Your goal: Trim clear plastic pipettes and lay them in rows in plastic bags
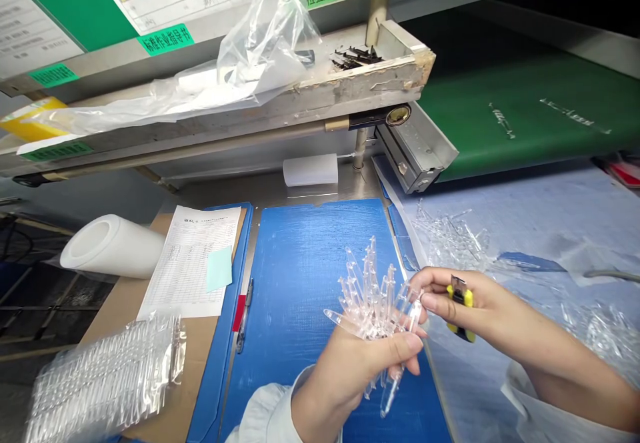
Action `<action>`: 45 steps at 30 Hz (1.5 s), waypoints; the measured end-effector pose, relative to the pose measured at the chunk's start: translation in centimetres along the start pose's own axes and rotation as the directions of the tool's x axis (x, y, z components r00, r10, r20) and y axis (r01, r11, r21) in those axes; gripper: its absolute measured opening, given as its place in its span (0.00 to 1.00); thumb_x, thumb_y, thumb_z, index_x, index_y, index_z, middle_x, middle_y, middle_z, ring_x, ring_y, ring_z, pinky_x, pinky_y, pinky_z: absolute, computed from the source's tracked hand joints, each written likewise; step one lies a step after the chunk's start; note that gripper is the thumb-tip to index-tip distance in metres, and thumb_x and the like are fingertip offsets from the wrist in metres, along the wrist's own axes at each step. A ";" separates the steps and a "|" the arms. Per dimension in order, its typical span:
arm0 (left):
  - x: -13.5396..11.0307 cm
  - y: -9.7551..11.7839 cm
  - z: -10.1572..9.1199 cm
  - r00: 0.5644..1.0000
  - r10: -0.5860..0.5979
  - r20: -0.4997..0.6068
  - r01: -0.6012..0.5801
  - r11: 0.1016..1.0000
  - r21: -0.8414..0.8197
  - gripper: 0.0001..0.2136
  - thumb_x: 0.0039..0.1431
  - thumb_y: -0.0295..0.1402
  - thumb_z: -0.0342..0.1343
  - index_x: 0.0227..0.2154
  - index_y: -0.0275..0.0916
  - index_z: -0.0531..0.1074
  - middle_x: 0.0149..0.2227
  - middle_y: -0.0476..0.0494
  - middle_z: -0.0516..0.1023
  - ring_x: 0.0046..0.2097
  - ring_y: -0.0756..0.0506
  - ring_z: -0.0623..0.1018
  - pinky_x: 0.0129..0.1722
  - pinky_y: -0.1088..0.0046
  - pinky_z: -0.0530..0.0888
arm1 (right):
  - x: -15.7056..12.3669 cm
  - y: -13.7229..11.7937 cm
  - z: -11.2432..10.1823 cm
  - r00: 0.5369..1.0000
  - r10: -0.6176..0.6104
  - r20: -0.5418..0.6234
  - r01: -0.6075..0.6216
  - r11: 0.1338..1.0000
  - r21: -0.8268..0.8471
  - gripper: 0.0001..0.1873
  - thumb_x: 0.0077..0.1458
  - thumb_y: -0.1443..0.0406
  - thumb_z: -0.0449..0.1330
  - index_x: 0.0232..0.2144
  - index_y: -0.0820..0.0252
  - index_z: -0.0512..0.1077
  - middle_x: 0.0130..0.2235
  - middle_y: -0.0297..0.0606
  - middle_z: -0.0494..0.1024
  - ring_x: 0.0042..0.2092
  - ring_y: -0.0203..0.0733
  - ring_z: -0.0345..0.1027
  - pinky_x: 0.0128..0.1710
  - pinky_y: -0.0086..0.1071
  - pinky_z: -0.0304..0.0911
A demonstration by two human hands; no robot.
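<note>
Fingers [400, 346] of the left hand [345, 369] close around a fanned bunch of clear plastic pieces [373, 296], held above a blue mat [310, 249]. The right hand [480, 313] grips a yellow-and-black tool [468, 298], its thumb and forefinger meeting at the bunch's right edge; whether they pinch a piece is hard to tell. Beyond the right hand lies a loose heap of similar clear parts [455, 236]. Left of the mat are a pen [244, 319], a printed sheet [187, 263] and a clear bag of slender parts [110, 376].
</note>
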State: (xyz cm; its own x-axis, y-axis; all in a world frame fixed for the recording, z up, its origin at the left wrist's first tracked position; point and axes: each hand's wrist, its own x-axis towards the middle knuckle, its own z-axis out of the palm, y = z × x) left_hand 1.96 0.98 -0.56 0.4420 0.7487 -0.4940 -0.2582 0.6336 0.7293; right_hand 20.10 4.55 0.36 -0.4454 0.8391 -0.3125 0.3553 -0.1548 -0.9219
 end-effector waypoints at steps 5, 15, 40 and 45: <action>-0.6 0.3 -0.1 0.990 0.069 -0.126 -0.057 0.993 0.099 0.12 0.48 0.39 0.61 0.29 0.34 0.72 0.19 0.51 0.70 0.21 0.55 0.64 0.23 0.79 0.60 | -1.7 0.3 2.2 0.955 -0.097 -0.282 0.043 0.981 -0.189 0.14 0.56 0.53 0.51 0.40 0.53 0.65 0.30 0.32 0.72 0.32 0.37 0.68 0.30 0.28 0.64; -1.5 1.1 -0.1 0.985 0.109 -0.136 -0.078 0.973 0.217 0.12 0.50 0.41 0.59 0.30 0.36 0.72 0.23 0.49 0.71 0.26 0.52 0.68 0.29 0.76 0.67 | -3.2 -0.5 4.5 0.972 -0.199 -0.127 0.142 0.921 -0.362 0.13 0.61 0.61 0.45 0.29 0.54 0.66 0.27 0.31 0.73 0.28 0.34 0.69 0.28 0.26 0.64; -2.2 1.4 -0.2 0.994 0.069 -0.086 -0.032 0.928 0.372 0.11 0.47 0.40 0.61 0.22 0.37 0.72 0.22 0.47 0.71 0.27 0.48 0.70 0.29 0.73 0.66 | -3.3 1.1 2.5 0.650 -0.101 -0.753 -0.119 0.965 -0.232 0.13 0.58 0.54 0.48 0.28 0.53 0.64 0.25 0.34 0.68 0.27 0.39 0.62 0.24 0.30 0.60; -1.3 -0.1 -0.6 0.979 0.102 -0.174 -0.055 0.965 0.257 0.13 0.50 0.43 0.59 0.23 0.36 0.71 0.23 0.48 0.72 0.28 0.50 0.70 0.31 0.74 0.66 | -3.1 1.7 2.8 0.873 -0.008 -0.488 -0.072 0.987 -0.146 0.13 0.52 0.52 0.54 0.26 0.54 0.66 0.22 0.31 0.67 0.25 0.37 0.60 0.22 0.27 0.56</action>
State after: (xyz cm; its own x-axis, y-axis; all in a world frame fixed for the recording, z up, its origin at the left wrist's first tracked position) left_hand 0.83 0.06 -0.23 0.2568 0.8319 -0.4918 -0.0531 0.5203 0.8523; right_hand 19.80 0.20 -0.90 0.0092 0.9881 -0.1538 0.5024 -0.1375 -0.8536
